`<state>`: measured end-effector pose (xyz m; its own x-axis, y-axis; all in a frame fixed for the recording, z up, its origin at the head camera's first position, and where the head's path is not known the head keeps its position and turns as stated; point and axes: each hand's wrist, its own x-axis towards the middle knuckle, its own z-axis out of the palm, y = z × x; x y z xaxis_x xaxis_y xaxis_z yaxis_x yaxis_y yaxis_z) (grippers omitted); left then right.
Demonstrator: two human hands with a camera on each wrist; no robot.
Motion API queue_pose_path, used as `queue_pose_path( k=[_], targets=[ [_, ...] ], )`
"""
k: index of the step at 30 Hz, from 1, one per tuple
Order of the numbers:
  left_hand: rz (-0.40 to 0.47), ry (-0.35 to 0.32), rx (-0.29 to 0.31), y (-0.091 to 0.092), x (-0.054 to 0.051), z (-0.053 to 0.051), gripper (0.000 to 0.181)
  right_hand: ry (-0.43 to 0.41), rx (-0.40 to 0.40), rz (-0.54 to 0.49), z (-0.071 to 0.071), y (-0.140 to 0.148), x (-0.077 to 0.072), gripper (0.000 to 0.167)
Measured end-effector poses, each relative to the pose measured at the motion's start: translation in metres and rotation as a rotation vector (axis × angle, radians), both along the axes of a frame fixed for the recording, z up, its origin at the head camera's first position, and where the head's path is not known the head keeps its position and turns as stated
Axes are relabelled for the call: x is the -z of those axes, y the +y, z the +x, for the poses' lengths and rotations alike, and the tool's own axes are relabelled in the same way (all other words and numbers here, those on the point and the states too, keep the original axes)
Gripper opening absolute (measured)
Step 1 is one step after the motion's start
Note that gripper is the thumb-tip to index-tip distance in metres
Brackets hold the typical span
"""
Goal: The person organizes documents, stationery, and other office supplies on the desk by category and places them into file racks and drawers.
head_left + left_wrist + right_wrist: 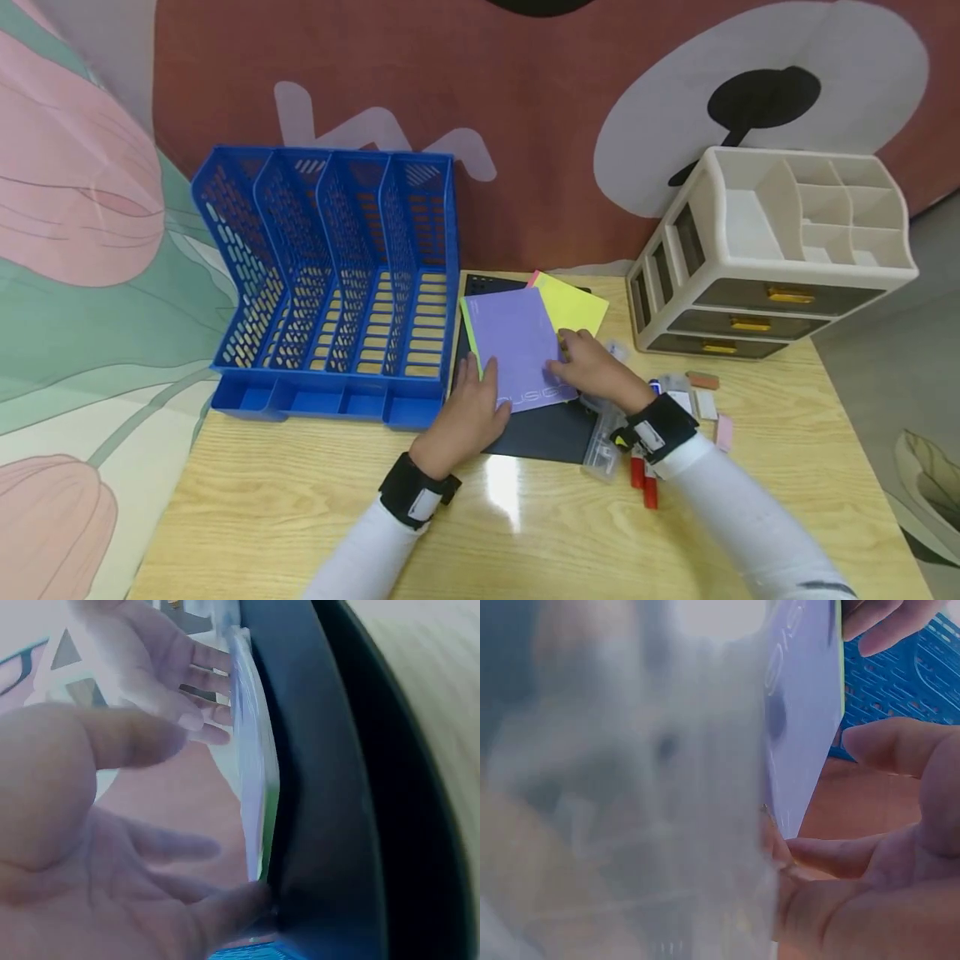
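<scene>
A purple notebook (517,346) with a green left edge lies over a black board (547,433) and partly covers a yellow notebook (573,308). My left hand (465,417) touches the purple notebook's lower left edge, fingers extended. At its right edge is my right hand (600,371), fingers slightly bent. In the left wrist view, a fingertip of the left hand (75,862) meets the edge of the notebook (255,765). The right wrist view shows the right hand (911,859) with fingers at the notebook (802,712) and the thumb apart from it.
A blue file rack (330,387) stands left of the board. A white drawer organizer (810,271) is at the back right. Between the board and organizer are a clear plastic case (602,454), red markers (650,493), a pink block (723,433) and a brown block (702,381).
</scene>
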<state>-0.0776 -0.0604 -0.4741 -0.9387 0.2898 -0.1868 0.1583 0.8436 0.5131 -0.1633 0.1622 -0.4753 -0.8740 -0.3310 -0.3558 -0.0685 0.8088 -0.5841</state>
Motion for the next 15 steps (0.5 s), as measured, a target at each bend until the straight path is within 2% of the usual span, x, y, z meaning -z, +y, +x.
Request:
queue_pose_path(
  k=[7,11,15],
  targets=[
    [0.211,-0.037,-0.121,0.0002,-0.0025,-0.0042,0.072,-0.074,0.028,-0.071,-0.0016,0.0021,0.0005,0.063],
    [0.274,-0.052,-0.170,0.0015,-0.0031,-0.0050,0.071,-0.104,0.047,-0.094,-0.0003,0.0030,-0.0010,0.064],
    [0.313,-0.040,-0.210,0.0027,-0.0014,-0.0044,0.064,-0.118,0.072,-0.098,0.0023,0.0019,-0.0016,0.066]
  ],
)
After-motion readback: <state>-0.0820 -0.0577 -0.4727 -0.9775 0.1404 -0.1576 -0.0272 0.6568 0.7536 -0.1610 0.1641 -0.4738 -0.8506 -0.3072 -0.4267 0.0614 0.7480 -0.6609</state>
